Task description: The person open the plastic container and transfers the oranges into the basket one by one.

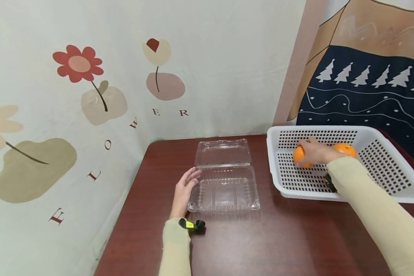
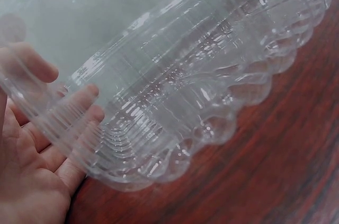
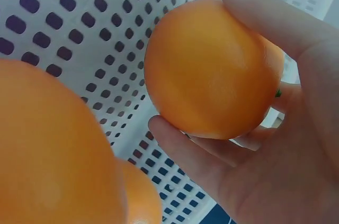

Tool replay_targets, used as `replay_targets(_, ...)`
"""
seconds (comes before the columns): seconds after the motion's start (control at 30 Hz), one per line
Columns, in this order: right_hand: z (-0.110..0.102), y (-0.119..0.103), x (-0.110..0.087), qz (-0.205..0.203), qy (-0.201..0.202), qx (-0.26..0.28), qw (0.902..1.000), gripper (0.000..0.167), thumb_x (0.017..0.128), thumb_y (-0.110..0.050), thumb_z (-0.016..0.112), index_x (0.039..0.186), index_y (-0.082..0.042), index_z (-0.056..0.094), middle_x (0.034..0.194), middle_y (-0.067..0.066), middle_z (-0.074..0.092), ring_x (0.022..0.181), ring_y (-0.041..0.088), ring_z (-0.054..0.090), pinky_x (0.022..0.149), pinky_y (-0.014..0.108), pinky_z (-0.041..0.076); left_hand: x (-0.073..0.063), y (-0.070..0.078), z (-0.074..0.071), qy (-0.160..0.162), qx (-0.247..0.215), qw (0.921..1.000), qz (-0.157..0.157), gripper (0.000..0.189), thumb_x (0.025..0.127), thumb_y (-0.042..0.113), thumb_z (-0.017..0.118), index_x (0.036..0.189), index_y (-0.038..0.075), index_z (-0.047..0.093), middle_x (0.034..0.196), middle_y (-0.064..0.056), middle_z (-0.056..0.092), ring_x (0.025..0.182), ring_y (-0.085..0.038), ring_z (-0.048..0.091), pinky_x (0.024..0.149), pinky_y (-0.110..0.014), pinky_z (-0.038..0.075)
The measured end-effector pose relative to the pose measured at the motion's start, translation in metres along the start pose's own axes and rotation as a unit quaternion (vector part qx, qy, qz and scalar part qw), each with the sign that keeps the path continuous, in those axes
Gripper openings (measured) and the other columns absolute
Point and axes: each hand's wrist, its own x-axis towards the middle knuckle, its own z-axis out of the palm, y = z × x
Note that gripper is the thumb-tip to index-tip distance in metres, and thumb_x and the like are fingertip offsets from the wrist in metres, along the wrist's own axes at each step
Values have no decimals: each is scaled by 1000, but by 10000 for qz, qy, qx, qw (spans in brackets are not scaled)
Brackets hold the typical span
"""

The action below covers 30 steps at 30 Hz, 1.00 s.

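My right hand (image 1: pixel 315 151) reaches into the white basket and grips an orange (image 3: pixel 212 70), thumb on one side and fingers curled round the other. Two more oranges (image 3: pixel 53 150) show beside it in the right wrist view; in the head view one orange (image 1: pixel 345 148) is behind the wrist. On the table, a clear plastic clamshell box (image 1: pixel 224 189) lies open, its lid (image 1: pixel 222 152) folded back toward the wall. My left hand (image 1: pixel 184 189) rests against the box's left side with fingers relaxed; through the plastic, several fingertips (image 2: pixel 92 90) show.
The white perforated basket (image 1: pixel 334 195) stands at the right of the dark red table (image 1: pixel 234 241). A printed cloth (image 1: pixel 227 84) hangs along the back and left edges. A black wrist camera (image 1: pixel 198 226) sits at the left sleeve.
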Motion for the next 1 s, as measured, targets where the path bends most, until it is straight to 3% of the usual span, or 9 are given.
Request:
replay_targets(0.23, 0, 3, 1, 110, -157, 70, 9998, 80, 70, -41, 70, 130, -2, 34, 114, 27, 32, 87, 38, 44, 62, 49, 44, -1, 3, 2, 27, 43, 10000, 11, 43, 91, 3, 46, 133, 2, 38, 124, -17, 51, 116, -30, 45, 94, -32, 38)
replay_targets(0.67, 4, 12, 2, -223, -193, 61, 9995, 81, 73, -41, 68, 134, 1, 33, 128, 25, 37, 101, 34, 39, 84, 59, 34, 0, 0, 3, 0, 43, 10000, -10, 43, 90, 2, 46, 133, 2, 38, 124, -17, 51, 116, -30, 46, 96, -37, 35)
replay_targets(0.9, 3, 10, 2, -260, -229, 13, 9994, 78, 73, -42, 68, 131, 0, 37, 116, 19, 48, 93, 31, 42, 79, 52, 37, 1, 0, 2, -14, 44, 10000, -52, 43, 90, 2, 46, 133, 3, 38, 124, -17, 51, 116, -30, 46, 96, -38, 35)
replay_targets(1.0, 2, 10, 2, -248, -249, 107, 9993, 78, 73, -41, 68, 132, 0, 36, 120, 19, 46, 96, 32, 41, 81, 56, 36, 2, 1, 2, -19, 36, 10000, -24, 43, 90, 1, 46, 133, 2, 38, 123, -16, 52, 116, -29, 46, 97, -37, 35)
